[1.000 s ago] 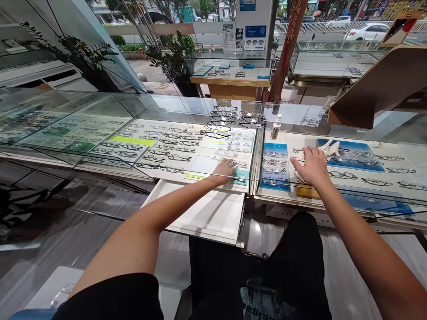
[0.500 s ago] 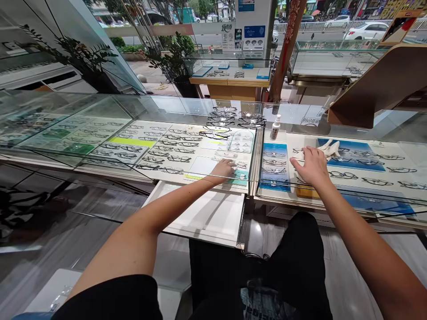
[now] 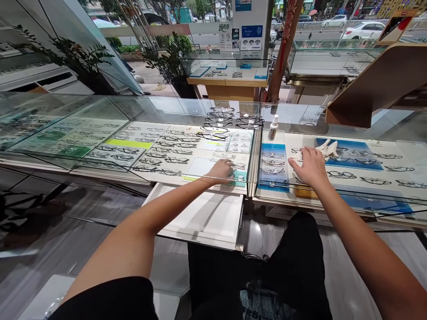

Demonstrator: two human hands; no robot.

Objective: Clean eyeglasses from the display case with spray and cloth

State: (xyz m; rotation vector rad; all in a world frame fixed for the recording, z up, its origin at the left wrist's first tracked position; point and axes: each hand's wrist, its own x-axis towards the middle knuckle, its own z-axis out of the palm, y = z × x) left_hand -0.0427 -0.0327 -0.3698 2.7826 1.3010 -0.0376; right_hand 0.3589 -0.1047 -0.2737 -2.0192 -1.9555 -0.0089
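Note:
My left hand (image 3: 222, 171) is over the left display case, near a teal card (image 3: 240, 178) and a pair of glasses (image 3: 239, 165). Its fingers are slightly bent and a little apart, and I see nothing in them. On the right case lies my right hand (image 3: 311, 165), palm down with thumb and fingers spread. Just beyond its fingertips is a crumpled cream cloth (image 3: 328, 150); whether they touch I cannot tell. Several black-framed glasses (image 3: 218, 121) sit in a group on the left glass top. A white spray bottle (image 3: 273, 128) stands upright between the hands.
A white drawer (image 3: 200, 218) is pulled out below the left case, close to my legs. Rows of glasses (image 3: 176, 152) fill the cases under glass. A brown wooden stand (image 3: 370, 84) rises at the right. Potted plants (image 3: 182, 66) and another showcase (image 3: 228, 82) are behind.
The whole view has shifted very slightly to the right, so things appear a little further left. Both hands keep nearly the same place and pose.

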